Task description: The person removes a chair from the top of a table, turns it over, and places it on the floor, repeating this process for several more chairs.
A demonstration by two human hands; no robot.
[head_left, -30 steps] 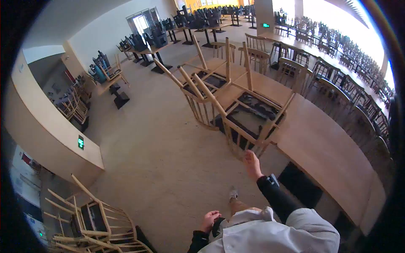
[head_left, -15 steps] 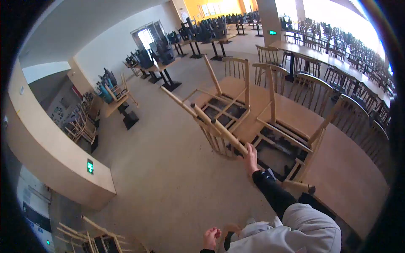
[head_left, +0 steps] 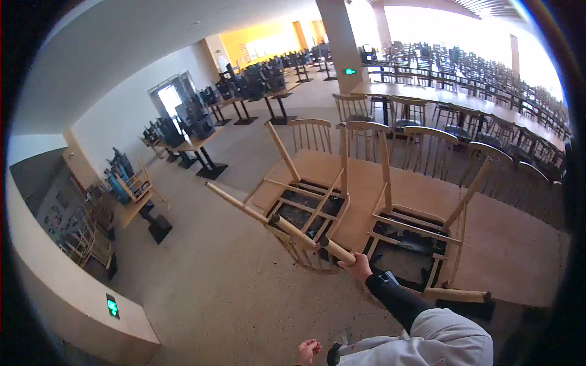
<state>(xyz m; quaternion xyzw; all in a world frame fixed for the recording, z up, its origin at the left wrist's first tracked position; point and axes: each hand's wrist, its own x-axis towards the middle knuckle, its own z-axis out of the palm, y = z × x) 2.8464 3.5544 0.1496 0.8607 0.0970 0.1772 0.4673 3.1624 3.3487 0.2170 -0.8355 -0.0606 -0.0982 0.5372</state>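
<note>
My right hand (head_left: pixel 358 268) is wrapped round a leg of a wooden chair (head_left: pixel 421 227), near the leg's dark-capped end. This chair lies upside down, its seat on the long wooden table (head_left: pixel 513 250) and its legs pointing up and outward. A second upturned chair (head_left: pixel 314 201) rests beside it, to the left, its back hanging below the table's edge. Low at the bottom of the view, my left hand (head_left: pixel 309 350) is apart from the chairs, its fingers curled in with nothing visible in them.
A row of upright spindle-back chairs (head_left: pixel 430 149) lines the table's far side. Another long table (head_left: pixel 452 94) with chairs stands behind. To the left are a small table (head_left: pixel 137 207) with upturned chairs and a pillar with a green exit sign (head_left: pixel 112 305). Floor (head_left: pixel 213 268) lies between.
The view has turned rightward and tilted up, so the chairs and table appear lower and further left. My right hand stays on the same chair leg; my left hand remains low.
</note>
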